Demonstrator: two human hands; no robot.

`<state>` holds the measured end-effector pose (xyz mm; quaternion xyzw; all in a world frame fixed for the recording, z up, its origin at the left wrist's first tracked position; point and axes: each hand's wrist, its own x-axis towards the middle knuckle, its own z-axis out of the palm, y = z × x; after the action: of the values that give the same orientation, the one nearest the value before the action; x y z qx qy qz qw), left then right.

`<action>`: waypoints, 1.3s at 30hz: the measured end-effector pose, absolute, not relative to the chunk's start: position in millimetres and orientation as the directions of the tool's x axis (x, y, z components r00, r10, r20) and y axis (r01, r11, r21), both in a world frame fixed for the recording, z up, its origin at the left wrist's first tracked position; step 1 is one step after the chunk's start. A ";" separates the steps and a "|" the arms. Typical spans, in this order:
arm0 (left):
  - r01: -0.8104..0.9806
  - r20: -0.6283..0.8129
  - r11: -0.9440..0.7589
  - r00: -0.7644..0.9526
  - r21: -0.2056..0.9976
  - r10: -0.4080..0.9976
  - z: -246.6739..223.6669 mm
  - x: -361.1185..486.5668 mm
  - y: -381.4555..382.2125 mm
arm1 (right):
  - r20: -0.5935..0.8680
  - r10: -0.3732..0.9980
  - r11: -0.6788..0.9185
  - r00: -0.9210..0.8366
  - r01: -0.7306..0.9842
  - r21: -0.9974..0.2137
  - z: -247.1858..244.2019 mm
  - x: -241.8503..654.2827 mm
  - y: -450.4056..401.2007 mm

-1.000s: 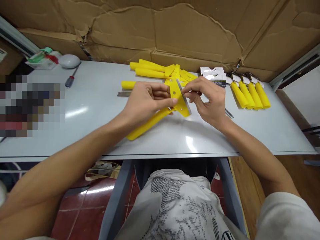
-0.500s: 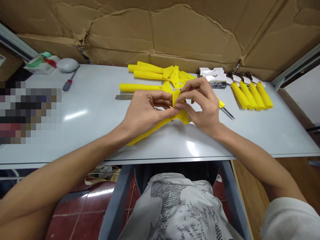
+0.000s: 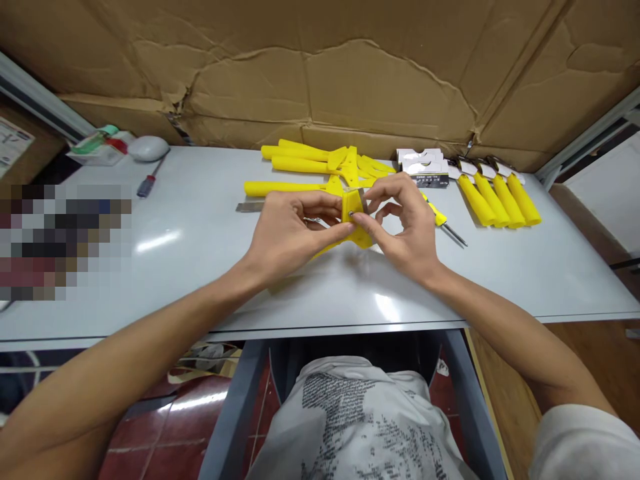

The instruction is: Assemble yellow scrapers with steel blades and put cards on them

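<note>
A small box (image 3: 86,160) at the back left of the pale tabletop (image 3: 175,287) holds green and red items too small to make out; a white rounded object (image 3: 149,148) stands just beside it. Above the table, between both hands, is a yellow scraper (image 3: 361,238) with a metal blade. The left hand (image 3: 285,230) grasps its head between thumb and fingers; the right hand (image 3: 410,230) has its thumb at a small metal screw (image 3: 351,214) there, the other fingers bent by the blade; whether they grip it, I cannot tell. Yellow scraper bodies (image 3: 303,165) lie piled behind, near white-and-black packaging cards (image 3: 427,179).
</note>
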<state>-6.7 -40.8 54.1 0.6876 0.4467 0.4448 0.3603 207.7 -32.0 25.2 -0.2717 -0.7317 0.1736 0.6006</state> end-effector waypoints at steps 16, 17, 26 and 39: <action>0.424 0.345 -0.459 0.320 0.781 0.882 34.3 -3.7 -33.1 | 0.482 0.800 0.594 -0.357 0.357 -0.721 44.7 233.8 -22.4; 0.433 0.344 -0.474 0.347 0.766 0.873 34.2 -3.4 -32.4 | 0.473 0.805 0.586 -0.358 0.357 -0.728 45.5 235.0 -22.3; 0.551 0.290 -0.558 0.500 0.620 0.816 39.3 -4.6 -30.2 | 0.319 0.865 0.421 -0.388 0.213 -0.882 42.0 238.2 -20.1; 0.484 0.172 -0.433 0.492 0.760 0.853 45.4 -3.1 -26.8 | 0.210 0.825 0.358 -0.525 0.196 -0.913 40.1 253.4 -2.7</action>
<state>-3.1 -26.8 45.4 0.7986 0.4188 0.2805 0.3290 253.4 -2.7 40.1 -0.3417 -0.7471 0.4521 0.3474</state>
